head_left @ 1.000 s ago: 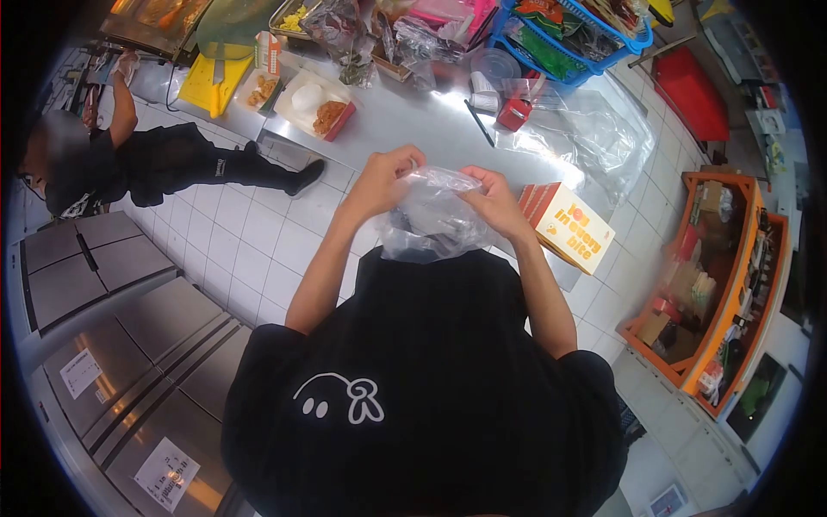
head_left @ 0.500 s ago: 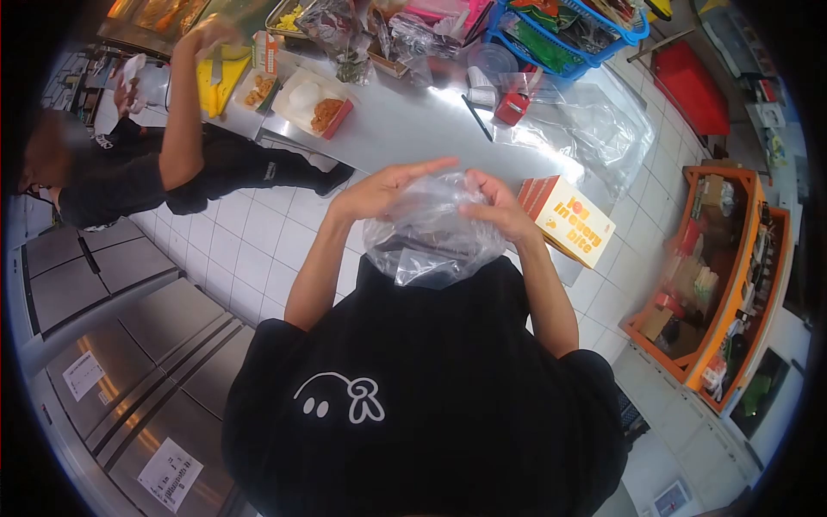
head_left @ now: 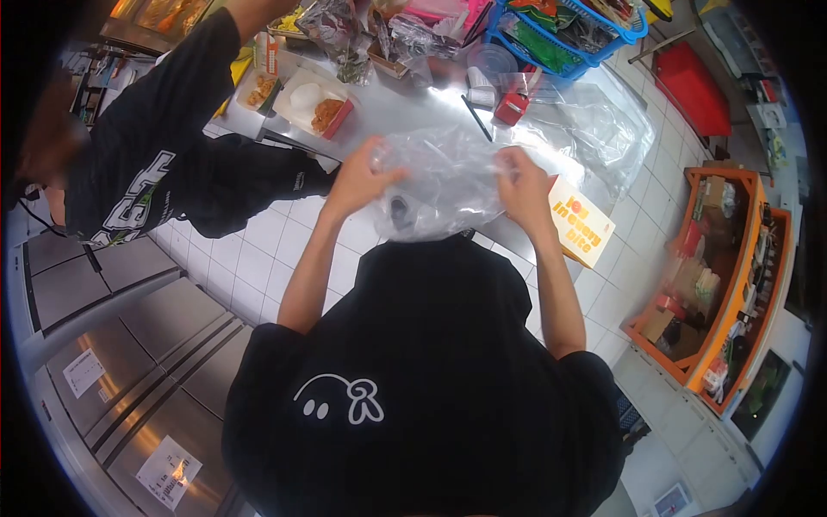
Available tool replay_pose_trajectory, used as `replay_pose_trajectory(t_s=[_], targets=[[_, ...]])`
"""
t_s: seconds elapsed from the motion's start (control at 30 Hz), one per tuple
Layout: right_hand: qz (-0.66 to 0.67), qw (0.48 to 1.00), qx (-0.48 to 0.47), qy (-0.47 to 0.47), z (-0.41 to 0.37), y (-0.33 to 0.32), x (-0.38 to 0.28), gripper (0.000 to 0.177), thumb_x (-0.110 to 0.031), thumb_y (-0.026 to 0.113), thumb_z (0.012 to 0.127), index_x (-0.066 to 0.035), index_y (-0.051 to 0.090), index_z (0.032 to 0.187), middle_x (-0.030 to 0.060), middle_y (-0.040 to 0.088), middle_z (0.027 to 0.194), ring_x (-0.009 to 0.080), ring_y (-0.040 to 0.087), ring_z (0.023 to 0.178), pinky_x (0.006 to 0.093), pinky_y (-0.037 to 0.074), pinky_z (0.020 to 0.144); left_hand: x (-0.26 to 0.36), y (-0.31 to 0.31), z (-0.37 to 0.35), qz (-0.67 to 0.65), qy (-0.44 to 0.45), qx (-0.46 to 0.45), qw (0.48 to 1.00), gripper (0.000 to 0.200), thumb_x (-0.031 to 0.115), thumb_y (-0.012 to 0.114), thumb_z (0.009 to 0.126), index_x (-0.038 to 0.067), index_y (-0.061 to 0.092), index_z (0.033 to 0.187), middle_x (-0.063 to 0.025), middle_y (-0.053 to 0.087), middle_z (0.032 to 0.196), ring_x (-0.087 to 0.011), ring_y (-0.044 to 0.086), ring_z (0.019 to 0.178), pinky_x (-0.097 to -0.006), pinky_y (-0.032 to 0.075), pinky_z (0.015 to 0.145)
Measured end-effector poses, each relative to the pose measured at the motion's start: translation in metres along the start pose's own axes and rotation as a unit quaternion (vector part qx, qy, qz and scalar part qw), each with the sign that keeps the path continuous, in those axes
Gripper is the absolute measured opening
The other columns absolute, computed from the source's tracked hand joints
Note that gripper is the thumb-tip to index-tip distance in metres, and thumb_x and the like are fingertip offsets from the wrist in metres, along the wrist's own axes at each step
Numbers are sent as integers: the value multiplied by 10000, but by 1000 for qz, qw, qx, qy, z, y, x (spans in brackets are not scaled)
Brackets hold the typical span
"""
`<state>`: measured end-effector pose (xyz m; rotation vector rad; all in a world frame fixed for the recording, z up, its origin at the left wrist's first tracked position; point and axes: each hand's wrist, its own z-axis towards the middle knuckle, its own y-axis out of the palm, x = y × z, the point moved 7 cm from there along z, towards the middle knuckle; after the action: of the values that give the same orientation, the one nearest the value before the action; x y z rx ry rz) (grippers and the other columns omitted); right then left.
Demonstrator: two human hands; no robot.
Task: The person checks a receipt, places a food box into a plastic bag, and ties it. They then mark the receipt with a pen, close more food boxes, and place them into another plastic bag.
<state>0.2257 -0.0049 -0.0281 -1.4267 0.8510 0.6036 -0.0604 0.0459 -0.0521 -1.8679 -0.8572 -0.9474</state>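
Note:
A clear plastic bag (head_left: 439, 185) hangs spread between my two hands, in front of my chest at the table's near edge. My left hand (head_left: 360, 179) grips its left side, thumb pointing inward. On the other side, the curled fingers of my right hand (head_left: 522, 185) pinch the bag's edge. Something small and dark shows at the bag's lower left, too unclear to name. Just right of my right hand stands a printed cardboard box (head_left: 581, 222). Beyond the bag, an open box with rice and fried chicken (head_left: 326, 115) sits on the steel table (head_left: 392, 108).
A co-worker (head_left: 164, 138) leans over the table at the left, one arm reaching forward. Farther back are a blue basket (head_left: 564, 65) and a red tape dispenser (head_left: 512, 105). More clear plastic (head_left: 603, 129) lies at the right, with an orange shelf (head_left: 698, 284) beyond.
My hands have moved apart and stretched the bag wider, slightly farther from my body. The co-worker has leaned in closer, now covering part of the yellow cutting board.

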Motion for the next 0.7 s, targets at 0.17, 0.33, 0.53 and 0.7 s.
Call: replay_pose_trajectory(t_s=[0.17,0.33,0.53,0.7], targets=[[-219,974,50,-40,26,-51,12,279,-53,598,870,-84,623,1146,170,686,850,298,703,782,415,548,707,-60,-56,9,98,-13,121,988,323,53,699,821,66,579,1121,-120,608,699,-279,608,541,-393,519,545],[159,982,-85,54,48,-14,20,378,-24,571,809,-79,621,1180,100,645,771,195,694,765,413,538,650,47,0,-19,413,251,317,816,369,62,677,844,63,575,1199,-202,643,803,-378,654,722,-451,535,671],[-153,969,-71,-180,50,17,8,459,-8,592,765,-103,615,1214,232,593,1135,359,689,863,454,562,785,24,18,53,107,334,236,906,223,127,694,884,26,644,1077,-179,679,843,-345,643,725,-392,531,737],[-254,963,-92,-8,42,-64,39,519,-256,676,838,-117,550,1323,225,528,1315,403,626,1106,481,527,908,27,-37,49,185,283,254,906,190,170,712,896,40,657,1023,-142,620,709,-253,569,577,-355,484,611]])
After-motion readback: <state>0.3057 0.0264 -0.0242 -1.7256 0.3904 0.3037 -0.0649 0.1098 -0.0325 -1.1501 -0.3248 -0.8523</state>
